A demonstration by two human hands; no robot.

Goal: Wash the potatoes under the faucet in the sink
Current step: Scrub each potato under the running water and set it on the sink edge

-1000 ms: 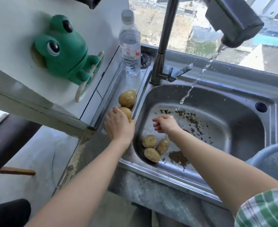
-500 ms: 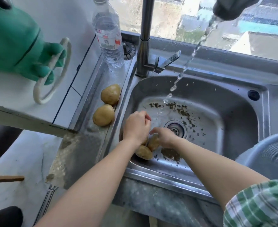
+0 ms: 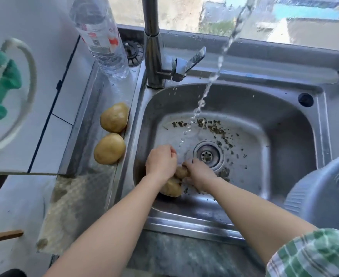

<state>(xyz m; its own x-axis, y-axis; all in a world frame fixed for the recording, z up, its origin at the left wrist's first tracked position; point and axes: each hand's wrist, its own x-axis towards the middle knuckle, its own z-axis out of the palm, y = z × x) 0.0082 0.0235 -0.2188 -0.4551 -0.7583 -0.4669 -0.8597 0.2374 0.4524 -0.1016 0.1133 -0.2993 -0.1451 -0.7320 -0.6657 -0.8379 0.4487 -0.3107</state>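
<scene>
While water (image 3: 208, 90) falls in a thin slanting stream from the upper right of the frame to the sink (image 3: 284, 124) floor just left of the drain (image 3: 207, 155), both hands work at the lower left of the basin. The left hand (image 3: 160, 161) is curled, knuckles up, over the potatoes in the sink (image 3: 171, 187); its fingers are bent inward, but what they enclose is hidden beneath the hand, so its hold cannot be told. The right hand (image 3: 199, 173) reaches in from the lower right, its fingers closed around a small potato (image 3: 181, 171) that shows between the two hands. A larger potato lies just below that one, touching the left wrist. None of these potatoes lies under the stream, which lands above and to the right of the hands. Two more potatoes (image 3: 112, 132) rest one above the other on the steel ledge left of the basin, well apart from both hands. Dark debris is scattered around the drain. A water bottle (image 3: 102, 39) stands at upper centre-left beside the faucet (image 3: 154, 56). A blue-grey basin (image 3: 324, 196) enters at the right edge.
</scene>
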